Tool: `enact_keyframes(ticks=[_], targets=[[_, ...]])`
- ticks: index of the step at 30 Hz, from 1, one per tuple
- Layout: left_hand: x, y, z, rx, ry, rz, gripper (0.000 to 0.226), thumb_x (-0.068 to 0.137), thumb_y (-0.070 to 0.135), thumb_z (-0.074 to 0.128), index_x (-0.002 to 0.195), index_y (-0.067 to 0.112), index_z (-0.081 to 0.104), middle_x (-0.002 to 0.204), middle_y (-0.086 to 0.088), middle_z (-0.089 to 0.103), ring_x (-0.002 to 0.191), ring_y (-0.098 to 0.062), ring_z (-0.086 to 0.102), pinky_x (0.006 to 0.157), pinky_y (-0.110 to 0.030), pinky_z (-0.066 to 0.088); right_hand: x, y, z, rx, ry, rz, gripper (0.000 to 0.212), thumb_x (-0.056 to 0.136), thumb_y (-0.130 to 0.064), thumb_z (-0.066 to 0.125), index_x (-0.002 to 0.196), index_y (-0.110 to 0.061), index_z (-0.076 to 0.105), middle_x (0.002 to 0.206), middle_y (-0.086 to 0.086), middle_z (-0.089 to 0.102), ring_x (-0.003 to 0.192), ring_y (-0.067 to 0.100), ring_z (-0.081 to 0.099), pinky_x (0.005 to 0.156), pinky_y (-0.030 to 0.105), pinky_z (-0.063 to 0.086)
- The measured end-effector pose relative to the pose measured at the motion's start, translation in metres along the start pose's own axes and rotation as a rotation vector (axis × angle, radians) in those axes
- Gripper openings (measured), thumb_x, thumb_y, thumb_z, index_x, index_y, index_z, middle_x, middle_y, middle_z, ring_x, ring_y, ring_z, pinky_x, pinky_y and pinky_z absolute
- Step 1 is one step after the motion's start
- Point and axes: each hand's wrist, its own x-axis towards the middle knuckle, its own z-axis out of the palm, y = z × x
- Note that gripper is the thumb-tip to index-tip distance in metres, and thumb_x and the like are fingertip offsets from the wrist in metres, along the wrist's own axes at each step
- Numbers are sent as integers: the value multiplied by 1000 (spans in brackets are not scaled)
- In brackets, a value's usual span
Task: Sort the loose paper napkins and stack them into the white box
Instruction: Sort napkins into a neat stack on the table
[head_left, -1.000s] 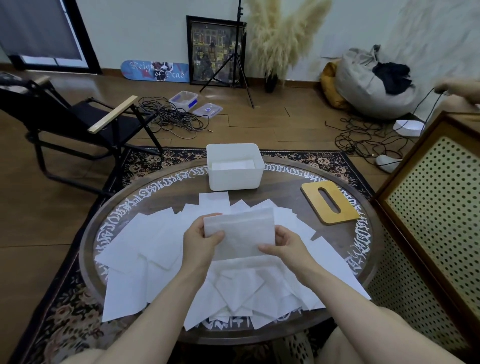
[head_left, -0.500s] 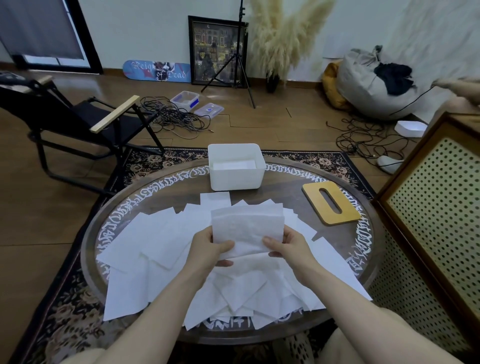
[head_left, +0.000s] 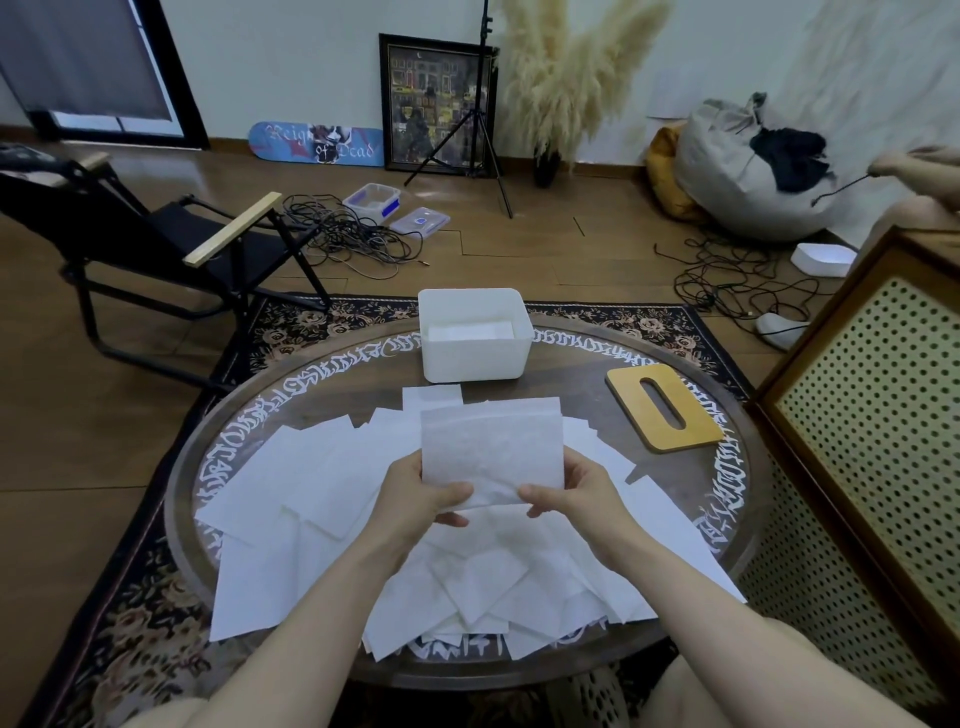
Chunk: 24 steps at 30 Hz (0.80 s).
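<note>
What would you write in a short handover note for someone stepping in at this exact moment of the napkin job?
Left hand: pinches the lower left corner of the held napkin.
Right hand: pinches its lower right corner; the napkin is up off the table, facing you.
White box: far side of the round table, open, with some napkins already stacked inside.
Loose napkins: spread in an overlapping pile across the near half of the table.
Wooden slotted lid: right of the box, off.
Left: place the held napkin, then sort the pile.
</note>
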Motion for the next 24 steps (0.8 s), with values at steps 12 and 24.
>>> enact_keyframes(ticks=[12,24], targets=[[1,-2,-3,144,-29,63,22,83,1,66,101,12,63,90,-8,71,66,-22,68,50,-30,51,1,4,0,-83,62,-15,12,84,0,67,92,-9,70,76,3,73,60,19,67,55,26,48],[9,-3,-11,25,72,-52,11,83,10,71,93,8,67,91,-9,71,69,-19,63,57,-29,53,-1,0,-7,-68,20,139,19,77,-11,77,89,-7,64,84,0,69,75,16,63,57,26,45]])
